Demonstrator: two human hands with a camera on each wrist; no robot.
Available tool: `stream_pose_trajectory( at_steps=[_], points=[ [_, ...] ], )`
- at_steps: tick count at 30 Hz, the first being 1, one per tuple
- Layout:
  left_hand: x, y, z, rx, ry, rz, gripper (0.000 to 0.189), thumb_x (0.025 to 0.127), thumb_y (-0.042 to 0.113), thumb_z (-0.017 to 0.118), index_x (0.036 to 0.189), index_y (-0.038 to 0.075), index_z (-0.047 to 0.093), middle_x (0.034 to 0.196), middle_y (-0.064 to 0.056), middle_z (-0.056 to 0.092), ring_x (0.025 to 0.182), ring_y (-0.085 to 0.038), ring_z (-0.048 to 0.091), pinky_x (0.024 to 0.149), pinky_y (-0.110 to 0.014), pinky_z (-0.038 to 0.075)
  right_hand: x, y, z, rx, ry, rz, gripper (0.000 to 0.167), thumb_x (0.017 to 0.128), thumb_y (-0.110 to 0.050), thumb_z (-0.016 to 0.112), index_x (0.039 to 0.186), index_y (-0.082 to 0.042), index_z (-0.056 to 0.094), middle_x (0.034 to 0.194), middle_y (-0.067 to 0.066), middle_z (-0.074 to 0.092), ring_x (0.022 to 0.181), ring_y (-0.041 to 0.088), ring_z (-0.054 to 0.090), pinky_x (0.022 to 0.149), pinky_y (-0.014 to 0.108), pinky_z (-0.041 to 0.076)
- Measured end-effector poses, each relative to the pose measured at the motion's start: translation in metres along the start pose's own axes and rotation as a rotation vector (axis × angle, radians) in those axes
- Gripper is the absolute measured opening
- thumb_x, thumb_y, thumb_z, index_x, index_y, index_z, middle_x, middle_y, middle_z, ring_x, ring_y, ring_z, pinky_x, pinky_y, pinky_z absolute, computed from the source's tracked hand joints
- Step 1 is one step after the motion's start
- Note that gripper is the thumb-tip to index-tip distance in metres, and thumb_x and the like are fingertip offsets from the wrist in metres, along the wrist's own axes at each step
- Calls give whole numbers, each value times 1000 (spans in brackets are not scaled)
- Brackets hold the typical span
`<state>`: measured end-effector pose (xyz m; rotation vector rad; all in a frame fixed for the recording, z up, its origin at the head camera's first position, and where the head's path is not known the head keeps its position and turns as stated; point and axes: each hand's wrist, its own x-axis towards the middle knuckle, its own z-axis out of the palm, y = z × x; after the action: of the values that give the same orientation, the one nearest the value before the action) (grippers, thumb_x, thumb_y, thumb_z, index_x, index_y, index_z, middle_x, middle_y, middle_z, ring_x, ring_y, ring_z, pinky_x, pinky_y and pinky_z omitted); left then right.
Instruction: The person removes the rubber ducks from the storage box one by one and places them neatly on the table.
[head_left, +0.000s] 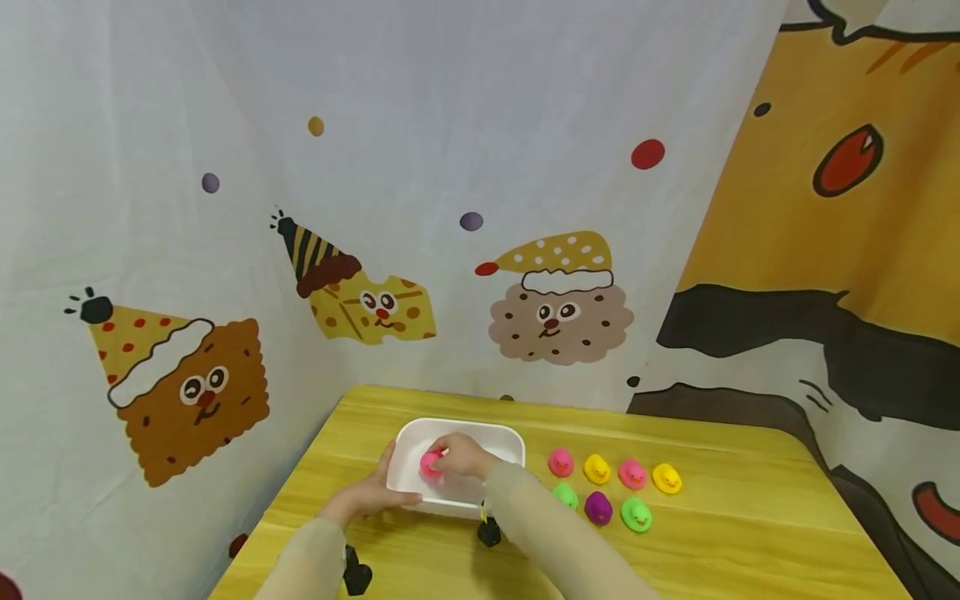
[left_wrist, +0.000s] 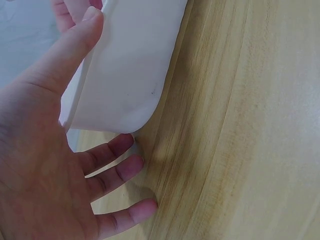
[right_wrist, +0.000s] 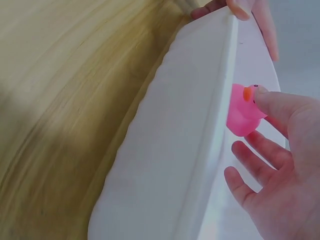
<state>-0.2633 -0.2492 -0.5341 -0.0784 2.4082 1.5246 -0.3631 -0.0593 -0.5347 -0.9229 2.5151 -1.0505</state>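
Observation:
A white plastic box stands on the wooden table. My left hand holds its left end, with the thumb over the near rim and fingers around the corner; in the left wrist view, three fingers reach below the box corner. Inside the box, my right hand pinches a pink rubber duck by its head between thumb and forefinger, the other fingers spread. The box wall partly hides the duck in the right wrist view, so whether it touches the bottom I cannot tell.
Right of the box, several rubber ducks sit in two rows: pink and yellow ones behind, green and purple ones in front. A printed cloth hangs behind the wooden table.

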Motion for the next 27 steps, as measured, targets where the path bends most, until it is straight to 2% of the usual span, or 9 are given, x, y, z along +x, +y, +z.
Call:
stream_pose_trajectory(
  at_steps=[7, 15, 21, 27],
  points=[
    [0, 1, 0, -3, -14, -25, 122, 80, 29, 80, 152, 7, -15, 155, -32, -5, 130, -49, 24, 107, -65, 24, -10, 4, -10, -10, 2, -46, 19, 83, -15, 75, 101, -9, 75, 96, -3, 71, 88, 9, 59, 82, 25, 47],
    [2, -5, 0, -12, -24, 14, 120, 80, 22, 80, 151, 4, -15, 154, -31, -6, 127, -48, 29, 106, -65, 27, -26, 3, -21, 1, -9, -69, 20, 83, -10, 73, 103, -4, 74, 98, 2, 71, 88, 12, 60, 79, 24, 48],
    [2, -2, 0, -18, -45, 63, 120, 81, 25, 79, 150, 1, -16, 152, -33, -8, 127, -48, 29, 107, -62, 27, -31, 7, -29, -35, -11, -68, 21, 84, -12, 73, 105, -8, 74, 99, -2, 69, 87, 7, 57, 79, 23, 47],
    [-2, 2, 0, -21, -47, 44, 120, 80, 26, 79, 149, 0, -16, 151, -34, -5, 128, -49, 25, 109, -63, 23, -37, 10, -38, -62, -21, -97, 22, 84, -14, 73, 106, -11, 74, 101, -6, 69, 88, 5, 56, 79, 21, 47]
  ],
)
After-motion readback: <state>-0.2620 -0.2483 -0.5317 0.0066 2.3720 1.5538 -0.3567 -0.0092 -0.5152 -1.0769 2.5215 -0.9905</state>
